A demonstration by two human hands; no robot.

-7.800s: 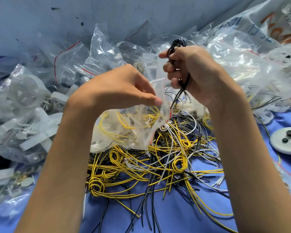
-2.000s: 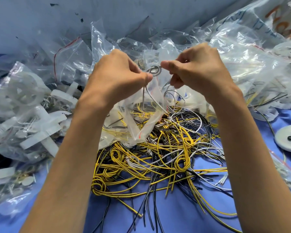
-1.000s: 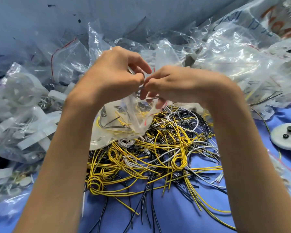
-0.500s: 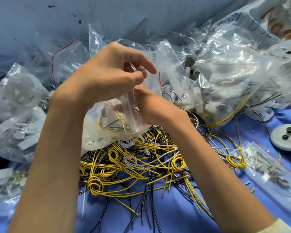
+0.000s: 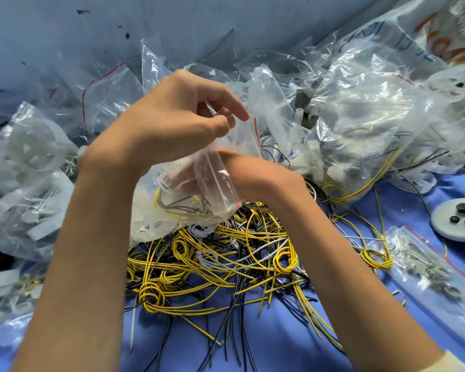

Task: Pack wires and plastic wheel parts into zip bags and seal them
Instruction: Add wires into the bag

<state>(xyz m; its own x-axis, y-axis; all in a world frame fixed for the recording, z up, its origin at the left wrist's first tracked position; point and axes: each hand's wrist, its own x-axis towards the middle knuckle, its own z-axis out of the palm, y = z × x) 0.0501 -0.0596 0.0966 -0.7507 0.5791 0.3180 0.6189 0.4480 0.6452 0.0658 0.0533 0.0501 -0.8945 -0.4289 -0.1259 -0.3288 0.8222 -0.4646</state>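
- A clear zip bag (image 5: 145,224) is held up between both hands, just above the heap at the middle of the desk (image 5: 266,339).
- Its open rim is pinched between thumb and fingertips of the left hand (image 5: 172,122), and the mouth is lifted wide.
- The right hand (image 5: 255,173) is pushed into that mouth up to the wrist. Its fingers (image 5: 184,178) are seen only dimly through the plastic, so whether they grip anything cannot be told.
- A few coiled yellow and dark wires (image 5: 177,208) are seen in the bottom of the bag, with a pale plastic shape beside them.
- Directly beneath, a tangle of loose wires (image 5: 226,253) in yellow, black and white is spread over the blue surface; the bag's lower edge is touching its top.
- To the left, filled bags of white wheel parts (image 5: 32,151) are stacked in a pile.
- Behind and to the right, a mound of crumpled clear bags (image 5: 360,116) is banked against the blue wall (image 5: 65,36).
- At the right edge, a small bag (image 5: 427,272) of tiny parts lies flat, and a pale disc (image 5: 451,229) carrying three black pieces is set near it.
- A cream sleeve (image 5: 457,363) is visible at the lower right corner.
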